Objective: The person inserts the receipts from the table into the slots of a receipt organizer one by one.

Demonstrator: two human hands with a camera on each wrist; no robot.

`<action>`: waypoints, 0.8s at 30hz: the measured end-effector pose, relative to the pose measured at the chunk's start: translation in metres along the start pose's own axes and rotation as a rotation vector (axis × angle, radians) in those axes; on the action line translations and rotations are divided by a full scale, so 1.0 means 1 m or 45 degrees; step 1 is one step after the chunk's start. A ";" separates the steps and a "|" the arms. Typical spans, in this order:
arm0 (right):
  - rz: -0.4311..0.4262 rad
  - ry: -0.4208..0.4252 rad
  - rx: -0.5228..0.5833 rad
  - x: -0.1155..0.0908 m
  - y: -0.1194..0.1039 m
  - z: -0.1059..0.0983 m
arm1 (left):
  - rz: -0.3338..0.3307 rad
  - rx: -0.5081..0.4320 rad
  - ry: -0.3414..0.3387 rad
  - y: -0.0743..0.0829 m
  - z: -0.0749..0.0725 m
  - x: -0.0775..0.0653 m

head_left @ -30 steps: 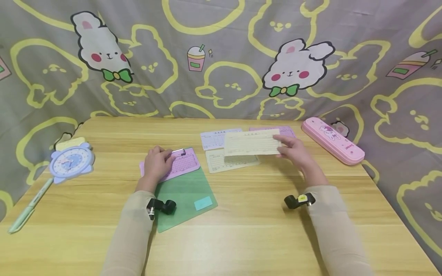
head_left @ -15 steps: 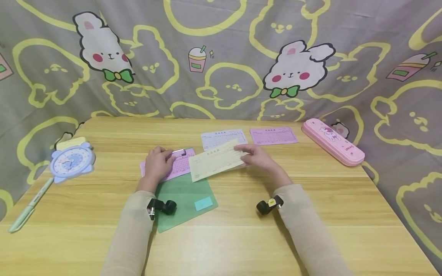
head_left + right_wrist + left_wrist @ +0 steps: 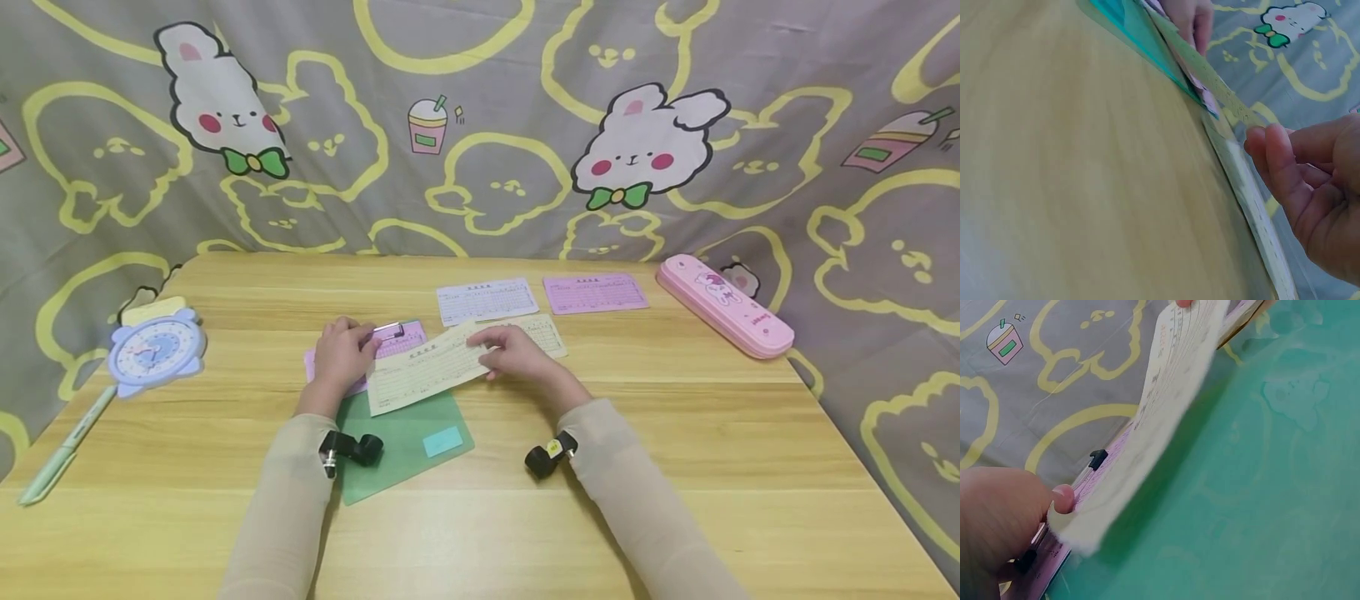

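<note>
In the head view my left hand grips the metal clip at the top of a green clipboard. A purple printed slip lies under that clip. My right hand pinches a cream printed slip by its right end, between thumb and fingers. This slip slants over the clipboard and covers part of the purple slip. Its left end comes close to my left thumb in the left wrist view; whether they touch, I cannot tell.
Beyond my right hand lie another cream slip, a pale bluish slip and a second purple slip. A pink pencil case sits at the right. Leftward are a blue toy clock and a green pen.
My right hand has carried the cream slip leftward and toward me, from above the other slips to over the clipboard. The left hand has stayed at the clip.
</note>
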State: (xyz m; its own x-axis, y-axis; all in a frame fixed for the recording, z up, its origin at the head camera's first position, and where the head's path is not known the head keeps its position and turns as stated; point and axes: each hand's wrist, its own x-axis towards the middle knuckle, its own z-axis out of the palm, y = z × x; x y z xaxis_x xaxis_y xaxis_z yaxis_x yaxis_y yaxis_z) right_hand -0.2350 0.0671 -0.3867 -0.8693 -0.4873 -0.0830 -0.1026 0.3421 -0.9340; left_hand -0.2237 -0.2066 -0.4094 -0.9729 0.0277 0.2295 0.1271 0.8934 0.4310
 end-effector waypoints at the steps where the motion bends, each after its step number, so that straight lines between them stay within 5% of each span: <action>1: 0.000 -0.008 -0.014 0.000 -0.001 0.002 | -0.004 -0.005 0.000 0.000 0.000 0.000; 8: -0.009 -0.061 -0.073 0.005 -0.005 0.014 | -0.060 -0.032 -0.038 0.001 -0.002 0.001; 16: 0.020 -0.134 0.038 0.007 -0.022 0.028 | -0.052 -0.042 -0.038 0.003 -0.004 0.001; 24: 0.076 -0.011 0.166 0.025 -0.010 0.048 | -0.021 0.023 -0.034 0.003 -0.002 0.001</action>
State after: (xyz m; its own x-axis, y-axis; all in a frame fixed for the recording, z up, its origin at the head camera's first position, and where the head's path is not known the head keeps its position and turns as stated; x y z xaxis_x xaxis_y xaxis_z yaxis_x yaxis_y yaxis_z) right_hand -0.2324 0.0133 -0.3965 -0.8679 -0.4760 -0.1423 0.0133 0.2641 -0.9644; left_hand -0.2239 -0.2048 -0.4061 -0.9797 0.0250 0.1988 0.1080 0.9017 0.4187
